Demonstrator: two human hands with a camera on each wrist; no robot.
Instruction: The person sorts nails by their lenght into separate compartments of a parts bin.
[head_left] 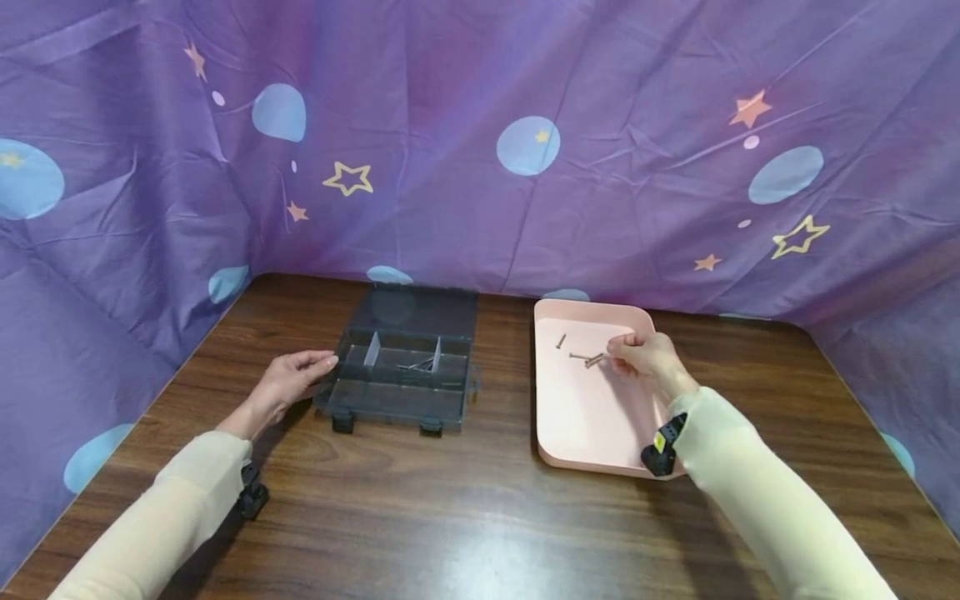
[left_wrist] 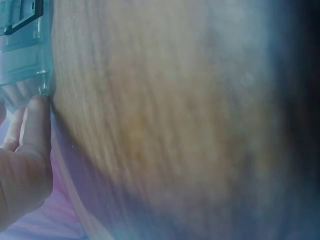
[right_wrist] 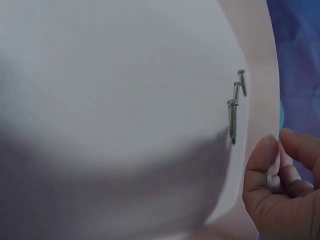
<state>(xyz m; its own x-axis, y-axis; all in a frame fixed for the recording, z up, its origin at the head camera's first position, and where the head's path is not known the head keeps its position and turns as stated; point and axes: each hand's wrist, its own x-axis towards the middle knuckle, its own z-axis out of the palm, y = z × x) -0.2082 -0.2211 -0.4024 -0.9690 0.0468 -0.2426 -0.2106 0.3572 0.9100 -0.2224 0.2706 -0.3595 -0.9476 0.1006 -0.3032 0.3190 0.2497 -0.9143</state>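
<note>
On the left of the table sits a dark see-through organizer box (head_left: 397,404), its lid (head_left: 416,312) laid back. Dividers split its rear row, where several screws (head_left: 420,365) lie. My left hand (head_left: 288,379) rests its fairly straight fingertips against the box's left side. A pink tray (head_left: 551,450) is to the right, with several screws (right_wrist: 233,120) near its far wall. Over the tray hovers my right hand (head_left: 648,358), thumb and index fingertips close together beside the nearest screws. In the right wrist view, nothing shows between those fingertips (right_wrist: 267,147).
A latch (head_left: 342,422) and a second latch (head_left: 431,427) hang at the box's front. Wood tabletop (head_left: 487,500) runs between box and tray and along the front. A purple curtain (head_left: 450,225) with stars stands behind the table and at both sides.
</note>
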